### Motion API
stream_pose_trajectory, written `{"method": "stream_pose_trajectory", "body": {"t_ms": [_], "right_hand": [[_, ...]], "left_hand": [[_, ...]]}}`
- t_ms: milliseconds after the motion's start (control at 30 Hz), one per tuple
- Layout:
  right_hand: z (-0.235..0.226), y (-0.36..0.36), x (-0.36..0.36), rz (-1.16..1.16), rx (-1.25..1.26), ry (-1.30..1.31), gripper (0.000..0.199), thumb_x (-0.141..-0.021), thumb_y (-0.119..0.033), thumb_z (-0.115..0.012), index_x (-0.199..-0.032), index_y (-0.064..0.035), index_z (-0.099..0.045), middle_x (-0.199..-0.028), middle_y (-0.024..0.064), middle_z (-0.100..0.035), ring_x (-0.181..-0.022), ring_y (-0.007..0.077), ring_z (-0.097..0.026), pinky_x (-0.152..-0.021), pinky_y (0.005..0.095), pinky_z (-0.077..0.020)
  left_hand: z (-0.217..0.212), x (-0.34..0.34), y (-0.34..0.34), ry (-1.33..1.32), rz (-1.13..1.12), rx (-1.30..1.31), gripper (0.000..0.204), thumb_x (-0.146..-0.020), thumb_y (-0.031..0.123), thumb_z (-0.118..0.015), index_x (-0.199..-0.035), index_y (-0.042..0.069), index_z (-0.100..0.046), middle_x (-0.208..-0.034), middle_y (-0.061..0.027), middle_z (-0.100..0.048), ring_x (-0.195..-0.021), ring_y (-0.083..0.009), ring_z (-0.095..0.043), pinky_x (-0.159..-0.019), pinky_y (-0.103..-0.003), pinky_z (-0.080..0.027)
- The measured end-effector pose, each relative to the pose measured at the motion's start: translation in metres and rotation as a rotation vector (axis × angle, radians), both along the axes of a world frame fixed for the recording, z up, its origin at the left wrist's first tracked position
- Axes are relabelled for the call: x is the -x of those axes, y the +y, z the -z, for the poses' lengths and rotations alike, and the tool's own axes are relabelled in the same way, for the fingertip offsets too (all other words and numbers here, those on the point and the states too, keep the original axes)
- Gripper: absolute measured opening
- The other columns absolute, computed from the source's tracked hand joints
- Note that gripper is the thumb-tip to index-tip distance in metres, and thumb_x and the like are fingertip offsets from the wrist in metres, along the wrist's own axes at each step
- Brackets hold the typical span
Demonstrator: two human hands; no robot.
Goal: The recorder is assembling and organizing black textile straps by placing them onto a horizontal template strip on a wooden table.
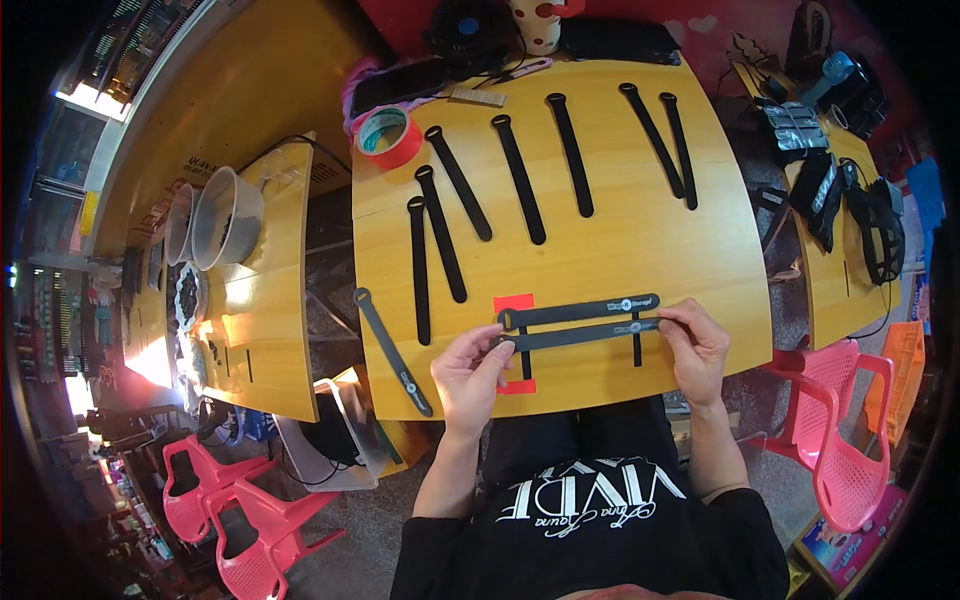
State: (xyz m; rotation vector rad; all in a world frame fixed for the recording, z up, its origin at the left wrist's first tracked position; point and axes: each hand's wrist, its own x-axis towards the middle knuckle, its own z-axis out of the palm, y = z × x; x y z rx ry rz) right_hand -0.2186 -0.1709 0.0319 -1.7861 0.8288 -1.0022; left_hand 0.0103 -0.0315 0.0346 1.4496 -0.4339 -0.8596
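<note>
Between my two hands a black hook-and-loop strap (580,334) is stretched out level above the yellow table. My left hand (468,372) pinches its slotted left end between thumb and fingers. Its right end is pinched by my right hand (698,348). Just beyond it, nearly parallel, lies a second black strap (580,312) with pale print, its slotted end to the left. Under these two, a narrow dark strip (637,350) runs toward me, and another (526,366) does so near my left hand. A single strap (392,350) lies slanted left of my left hand.
Several black straps (518,180) are spread across the table (640,250). Red tape pieces (516,301) mark its near part. A red tape roll (388,135) sits at the far left. Side tables carry translucent tubs (230,220) and black bags (818,200). Pink chairs (825,430) flank me.
</note>
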Motion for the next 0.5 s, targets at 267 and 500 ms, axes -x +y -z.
{"method": "stream_pose_trajectory", "body": {"t_ms": [267, 500], "right_hand": [[0.004, -0.004, 0.005, 0.099, -0.296, -0.08, 0.014, -0.079, 0.013, -0.06, -0.09, 0.0054, -0.063, -0.077, 0.0032, -0.054, -0.068, 0.0094, -0.05, -0.059, 0.0204, -0.0368], [0.011, -0.013, 0.005, 0.118, -0.112, 0.005, 0.012, -0.072, 0.011, -0.062, -0.082, 0.0038, -0.062, -0.074, 0.0079, -0.055, -0.066, 0.0142, -0.049, -0.055, 0.024, -0.0334]], "left_hand": [[-0.002, -0.006, -0.002, -0.076, 0.01, -0.081, 0.014, -0.084, -0.006, -0.066, -0.098, -0.006, -0.069, -0.08, -0.0071, -0.066, -0.067, -0.0089, -0.062, -0.049, -0.018, -0.046], [0.006, -0.005, -0.011, -0.252, -0.019, -0.1, 0.013, -0.079, -0.011, -0.069, -0.092, -0.007, -0.068, -0.079, -0.0071, -0.066, -0.069, -0.0082, -0.062, -0.059, -0.019, -0.048]]}}
